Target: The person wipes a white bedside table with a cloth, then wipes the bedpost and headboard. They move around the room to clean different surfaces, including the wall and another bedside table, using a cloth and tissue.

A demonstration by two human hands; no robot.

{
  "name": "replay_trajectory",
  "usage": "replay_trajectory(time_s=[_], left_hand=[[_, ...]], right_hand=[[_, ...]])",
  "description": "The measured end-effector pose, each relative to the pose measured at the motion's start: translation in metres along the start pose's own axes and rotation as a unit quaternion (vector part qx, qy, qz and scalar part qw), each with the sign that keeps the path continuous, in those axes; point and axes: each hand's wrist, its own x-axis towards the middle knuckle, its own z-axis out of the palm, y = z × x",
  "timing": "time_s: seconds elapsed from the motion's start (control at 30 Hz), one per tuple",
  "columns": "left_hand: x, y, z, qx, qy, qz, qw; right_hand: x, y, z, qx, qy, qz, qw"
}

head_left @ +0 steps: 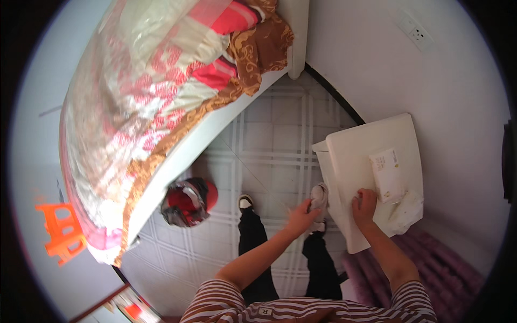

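Note:
My left hand [303, 218] grips a crumpled light cloth [319, 198], which hangs beside the front edge of a white nightstand [351, 161]. Over the nightstand's top is my right hand [364, 205], its fingers curled; whether it touches the surface or pinches something small cannot be told. Just beyond those fingers lies a white soft pack of tissues [387, 175] bearing writing. A crumpled white plastic packet or tissue [406, 212] rests at the near corner of the nightstand, beside the pack.
A bed with plastic-covered bedding [161, 93] fills the upper left. On the tiled floor stands a red bin with a dark bag [188, 202]. An orange plastic stool [62, 230] is beyond the bed. Purple ribbed fabric [428, 262] lies at the lower right. A wall socket [418, 35] is upper right.

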Motion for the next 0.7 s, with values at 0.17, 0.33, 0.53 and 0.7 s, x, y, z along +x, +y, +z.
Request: replay_trajectory(time_s=[0.17,0.33,0.53,0.7], left_hand=[[-0.004,0.025,-0.049,-0.072,-0.152,-0.077,0.983],[-0.025,0.110,-0.170,0.343,-0.286,0.052,0.893],[0.073,0.295,-0.337,0.629,0.074,0.497,0.593],[0.128,0.389,-0.317,0.717,0.011,0.524,0.460]], right_hand=[[-0.016,-0.152,0.030,0.467,-0.047,0.174,0.866],[-0.005,-0.239,0.077,0.817,-0.056,0.367,0.442],[0.022,-0.286,0.140,0.853,-0.103,0.386,0.337],[0.054,-0.279,0.139,0.865,-0.092,0.406,0.279]])
